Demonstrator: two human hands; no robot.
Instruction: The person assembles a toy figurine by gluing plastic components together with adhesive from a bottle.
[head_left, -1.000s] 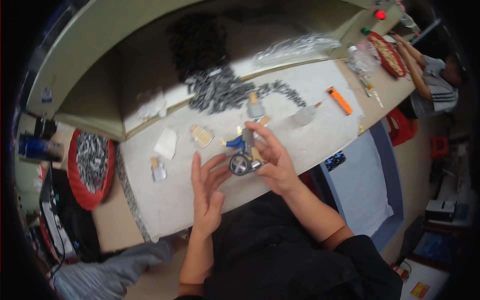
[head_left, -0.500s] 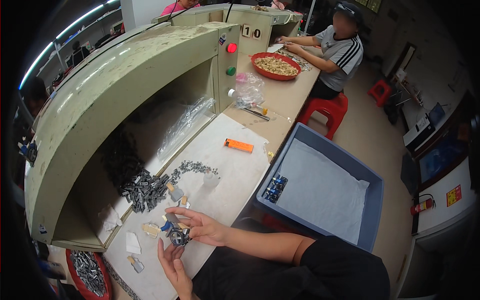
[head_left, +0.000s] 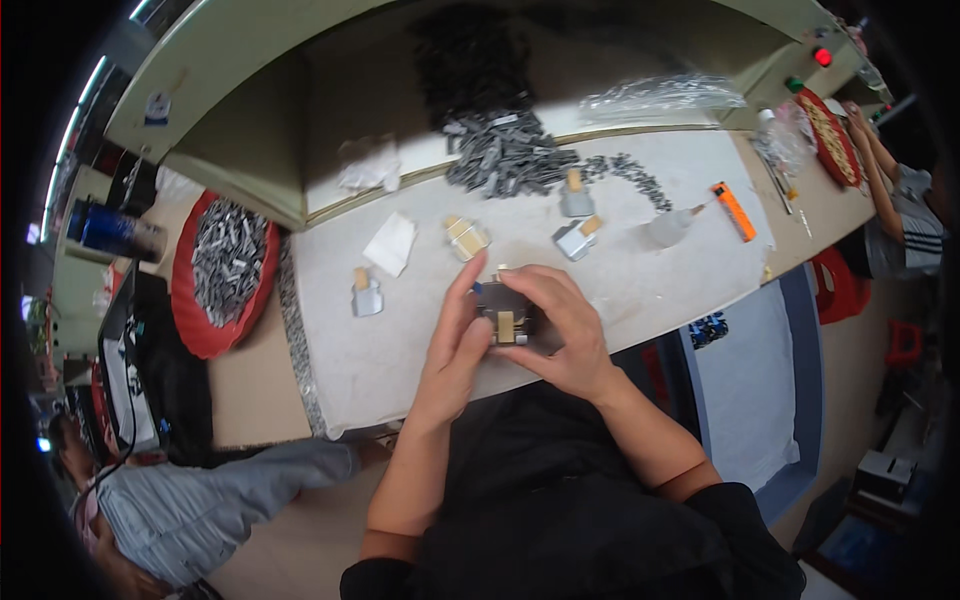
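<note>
- Over the near part of the white sheet (head_left: 610,300), I hold a dark grey piece (head_left: 494,297) between both hands, a little in from the table's front edge.
- My left hand (head_left: 452,362) has its thumb and fingertips against the left side of the piece; my right hand (head_left: 572,335) grips it from the right, forefinger across the far end and thumb along the near one. My palms stand apart, with the piece between.
- To my left, a stretch of sheet gives me room as far as the speckled strip (head_left: 302,345) along its left border; past that sits a red basket (head_left: 190,325) of grey parts.
- To my right, I have open sheet up to the white bottle (head_left: 668,232) and the orange bar (head_left: 735,212).
- Ahead, room is tighter: a cream piece (head_left: 466,238) lies just beyond my fingers, and a grey heap (head_left: 505,155) fills the middle of the booth's front lip.
- On the right, the front edge slants away from me, with the rim of a blue-grey tub (head_left: 810,390) beyond it.
- On the booth's left end I see a small pale sticker (head_left: 158,107); its marks are too small for me to read.
</note>
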